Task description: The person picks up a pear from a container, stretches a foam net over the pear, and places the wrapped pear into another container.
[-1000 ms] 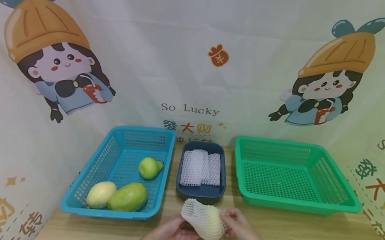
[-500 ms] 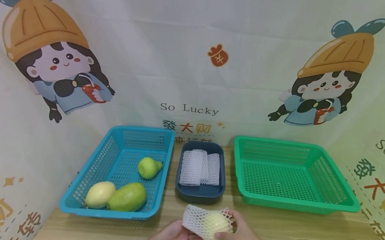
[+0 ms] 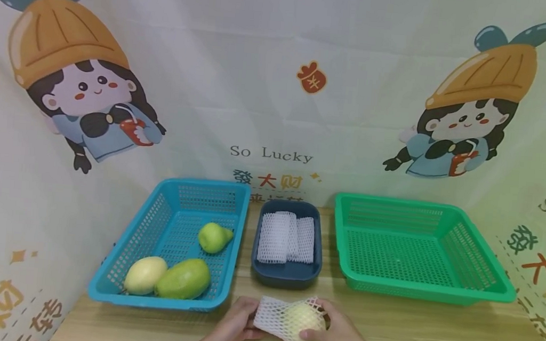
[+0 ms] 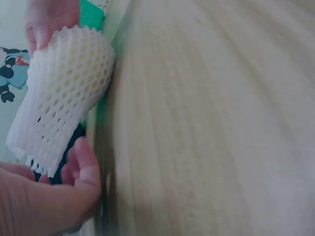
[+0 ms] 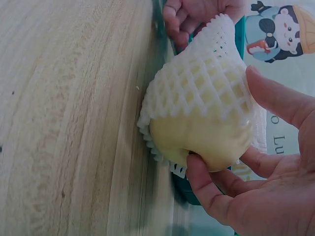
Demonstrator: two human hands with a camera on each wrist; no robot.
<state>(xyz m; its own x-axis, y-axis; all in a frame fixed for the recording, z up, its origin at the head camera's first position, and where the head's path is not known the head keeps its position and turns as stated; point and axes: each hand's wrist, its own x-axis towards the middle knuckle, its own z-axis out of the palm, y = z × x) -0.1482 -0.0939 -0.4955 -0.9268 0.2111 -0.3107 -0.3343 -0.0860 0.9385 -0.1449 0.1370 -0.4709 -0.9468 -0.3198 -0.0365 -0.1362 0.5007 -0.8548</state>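
A round pale yellow fruit (image 5: pixel 202 137), apple- or pear-like, sits in a white foam net sleeve (image 3: pixel 273 313) in front of me. In the right wrist view its bare end with a dimple shows out of the netting. My right hand (image 3: pixel 337 331) grips this end, one fingertip at the dimple and the thumb on the net. My left hand (image 3: pixel 234 325) is at the slack end of the sleeve, its fingers (image 4: pixel 86 155) curled about the net's edge. In the left wrist view the netting (image 4: pixel 74 69) covers the fruit's near side.
At the left stands a blue basket (image 3: pixel 161 303) with a pale yellow fruit (image 3: pixel 146 275), a long green fruit (image 3: pixel 183 278) and a green pear (image 3: pixel 213 237). A dark blue tray (image 3: pixel 288 279) with folded foam nets (image 3: pixel 274 237) is mid-table. A green basket (image 3: pixel 427 289) stands right.
My right hand shifts from the net's edge to a grip on the fruit's end. The sleeve tilts down flatter. My left hand moves from under the fruit to the sleeve's slack end.
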